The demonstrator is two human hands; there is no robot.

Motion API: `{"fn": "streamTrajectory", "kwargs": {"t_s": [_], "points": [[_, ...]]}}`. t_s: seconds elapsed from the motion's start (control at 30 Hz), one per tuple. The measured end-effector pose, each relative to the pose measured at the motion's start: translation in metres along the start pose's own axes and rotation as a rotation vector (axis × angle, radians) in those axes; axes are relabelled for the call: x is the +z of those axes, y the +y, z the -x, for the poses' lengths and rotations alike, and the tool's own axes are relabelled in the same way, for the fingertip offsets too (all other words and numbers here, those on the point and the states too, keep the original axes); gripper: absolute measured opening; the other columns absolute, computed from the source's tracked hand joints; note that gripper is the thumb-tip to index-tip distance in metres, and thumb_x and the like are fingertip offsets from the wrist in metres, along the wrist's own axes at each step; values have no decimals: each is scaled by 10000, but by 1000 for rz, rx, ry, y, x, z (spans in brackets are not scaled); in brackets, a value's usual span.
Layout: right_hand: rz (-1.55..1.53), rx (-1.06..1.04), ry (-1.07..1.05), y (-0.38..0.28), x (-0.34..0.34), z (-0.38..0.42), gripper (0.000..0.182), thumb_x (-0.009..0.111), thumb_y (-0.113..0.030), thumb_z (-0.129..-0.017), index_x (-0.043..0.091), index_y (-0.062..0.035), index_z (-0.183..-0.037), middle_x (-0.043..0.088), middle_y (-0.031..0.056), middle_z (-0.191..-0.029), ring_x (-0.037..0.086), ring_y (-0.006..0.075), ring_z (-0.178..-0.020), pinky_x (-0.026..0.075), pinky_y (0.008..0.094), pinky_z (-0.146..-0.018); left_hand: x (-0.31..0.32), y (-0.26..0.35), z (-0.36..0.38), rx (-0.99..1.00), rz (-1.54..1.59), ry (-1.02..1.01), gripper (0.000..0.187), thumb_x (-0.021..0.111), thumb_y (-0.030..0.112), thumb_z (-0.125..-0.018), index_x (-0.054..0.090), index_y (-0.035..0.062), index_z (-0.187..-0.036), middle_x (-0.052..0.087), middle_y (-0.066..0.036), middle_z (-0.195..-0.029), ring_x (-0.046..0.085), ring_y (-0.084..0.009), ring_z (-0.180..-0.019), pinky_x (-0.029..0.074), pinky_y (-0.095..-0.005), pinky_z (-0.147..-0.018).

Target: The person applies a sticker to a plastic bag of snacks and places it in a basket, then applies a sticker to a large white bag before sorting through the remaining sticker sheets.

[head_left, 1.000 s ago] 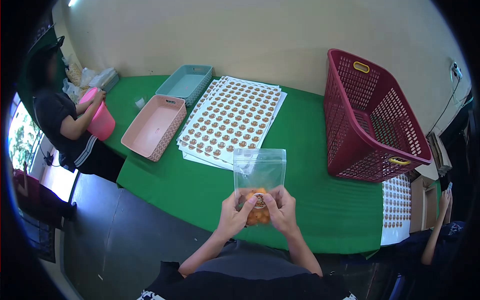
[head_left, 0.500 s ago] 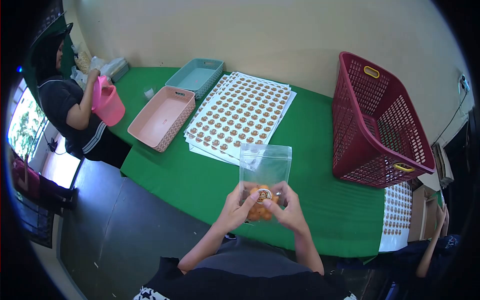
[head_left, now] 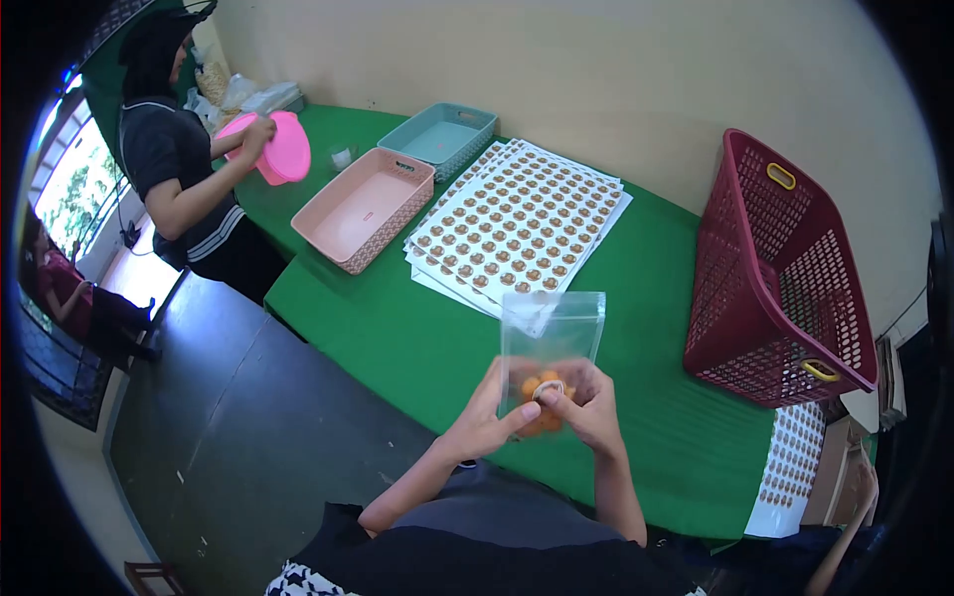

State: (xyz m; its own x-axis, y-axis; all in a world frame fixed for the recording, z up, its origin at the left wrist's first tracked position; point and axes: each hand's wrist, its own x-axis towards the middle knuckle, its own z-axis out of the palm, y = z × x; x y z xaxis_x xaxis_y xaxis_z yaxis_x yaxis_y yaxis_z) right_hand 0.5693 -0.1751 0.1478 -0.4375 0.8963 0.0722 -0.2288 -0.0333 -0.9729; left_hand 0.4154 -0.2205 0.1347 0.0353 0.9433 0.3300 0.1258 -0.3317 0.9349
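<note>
A clear zip-top pouch [head_left: 553,333] with round orange snacks in its lower part is held upright over the near edge of the table. My left hand [head_left: 489,415] grips its left side, the thumb lying across the front. On the right side my right hand [head_left: 592,409] holds it too, its thumb pressed on the round sticker [head_left: 548,390] on the front and covering part of it. Just beyond the pouch lie stacked sheets of round brown-and-white stickers [head_left: 527,219].
On the green table [head_left: 636,437] stand a pink basket [head_left: 348,214], a teal basket [head_left: 442,134] and a tall maroon laundry basket [head_left: 735,298]. Another sticker sheet [head_left: 790,467] lies right. A person at left handles a pink container [head_left: 286,149]; another person's arm [head_left: 845,526] shows right.
My view has turned a little, shifting the table. My right thumb now covers more of the sticker. The person at left has tilted the pink container.
</note>
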Motion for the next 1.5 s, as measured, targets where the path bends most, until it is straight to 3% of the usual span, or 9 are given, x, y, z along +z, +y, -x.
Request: {"fn": "streamTrajectory", "kwargs": {"t_s": [0.1, 0.5, 0.7, 0.9, 0.97, 1.1, 1.2, 1.3, 1.5], "points": [[142, 42, -218, 1, -3, 3, 299, 701, -119, -706, 549, 12, -928, 603, 51, -827, 567, 89, -752, 462, 237, -682, 0, 3, -5, 20, 297, 305, 368, 597, 165, -804, 472, -37, -1086, 530, -107, -1028, 533, -139, -877, 441, -270, -744], [223, -68, -248, 3, -8, 3, 138, 550, -149, -819, 555, -13, -798, 563, 26, -745, 502, 90, -693, 404, 251, -650, 7, -2, 5, -219, 293, 60, 185, 522, 119, -851, 494, 25, -694, 451, 5, -677, 424, -67, -589, 350, -195, -576], [84, -37, -132, 7, -16, 9, 227, 449, -191, -867, 543, 5, -803, 543, 42, -727, 484, 106, -696, 387, 256, -676, -3, 3, -3, -44, 155, -81, 260, 417, 181, -905, 553, -12, -795, 548, -46, -761, 510, -97, -693, 404, -232, -648], [182, 28, -176, 0, -29, 15, 320, 333, -203, -903, 572, 11, -901, 582, 88, -896, 516, 161, -876, 382, 298, -821, -3, -14, -7, -311, 153, -241, 296, 429, 167, -896, 522, -39, -1086, 568, -121, -999, 539, -159, -868, 426, -283, -764], [192, -21, -35, -3, -27, 16, 341, 332, -197, -908, 535, 21, -1075, 553, 139, -1069, 492, 206, -1032, 351, 311, -905, 11, -5, -13, -190, 351, 22, 534, 499, 287, -859, 340, -22, -1265, 432, -164, -1217, 447, -214, -1083, 353, -342, -911], [120, -69, 193, -8, -21, 17, 486, 343, -296, -912, 329, 18, -1282, 394, 183, -1275, 377, 233, -1181, 276, 330, -981, 0, -3, -19, -25, 129, -351, 990, 605, 523, -696, 85, -6, -1352, 131, -215, -1394, 104, -299, -1308, 107, -407, -1048], [105, -152, -130, -5, -4, 23, 710, 307, -481, -882, 93, 6, -1353, 139, 189, -1400, 165, 263, -1291, 144, 372, -1038, 16, 2, -22, 175, -3, -426, 1057, 619, 545, -673, 51, -50, -1337, 97, -242, -1391, 72, -331, -1307, 88, -420, -1049], [258, -128, -205, -15, 3, 30, 880, 200, -664, -797, -27, -24, -1357, -126, 166, -1412, -108, 303, -1305, -33, 427, -1038, 21, -6, -23, 234, -112, -408, 959, 580, 476, -746, 52, -79, -1323, 103, -262, -1381, 104, -359, -1295, 128, -409, -1042], [326, -133, -248, -18, 6, 46, 896, 180, -689, -776, -12, -39, -1361, -80, 166, -1419, -100, 288, -1310, -31, 417, -1042, 21, 3, -24, 205, -14, -257, 585, 473, 247, -868, 238, -96, -1279, 306, -259, -1303, 329, -349, -1209, 272, -384, -984]]}}
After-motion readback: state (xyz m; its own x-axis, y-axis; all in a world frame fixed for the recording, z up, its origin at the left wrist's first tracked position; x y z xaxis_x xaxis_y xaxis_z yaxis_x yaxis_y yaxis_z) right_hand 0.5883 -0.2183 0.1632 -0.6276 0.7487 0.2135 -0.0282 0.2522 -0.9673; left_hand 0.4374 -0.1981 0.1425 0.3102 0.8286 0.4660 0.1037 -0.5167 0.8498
